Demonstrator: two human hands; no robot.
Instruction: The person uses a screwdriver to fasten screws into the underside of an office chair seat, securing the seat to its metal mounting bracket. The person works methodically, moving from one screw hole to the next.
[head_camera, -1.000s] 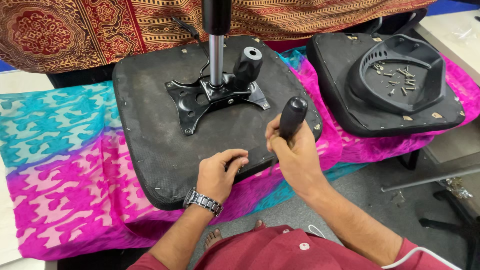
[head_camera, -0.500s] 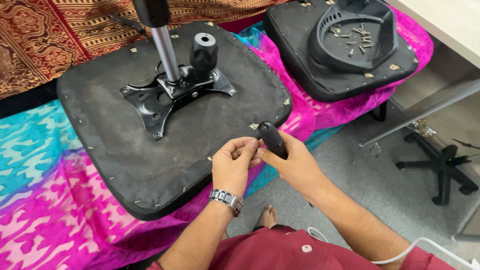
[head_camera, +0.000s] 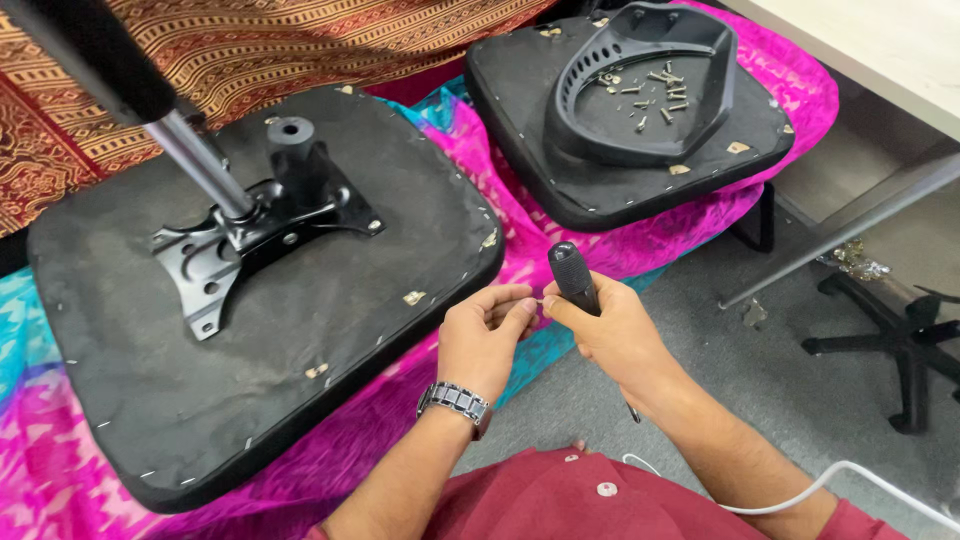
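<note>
Hands w/ screwdriver off seat edge

Right hand (head_camera: 615, 330) clenched round black screwdriver (head_camera: 574, 279), handle up, shaft down behind my palm. Left hand (head_camera: 484, 336) curled, fingertips (head_camera: 524, 308) pinched close beside handle; can't tell if holding anything. Both just off front edge of upturned seat cushion (head_camera: 330, 330), w/ metal bracket (head_camera: 262, 232) bolted on. Loose screws (head_camera: 648, 92) in plastic shell (head_camera: 640, 90), well apart.

shirt (head_camera: 560, 505): maroon, white buttons | wristwatch (head_camera: 455, 403): silver metal band, left wrist | forearms bare
</note>
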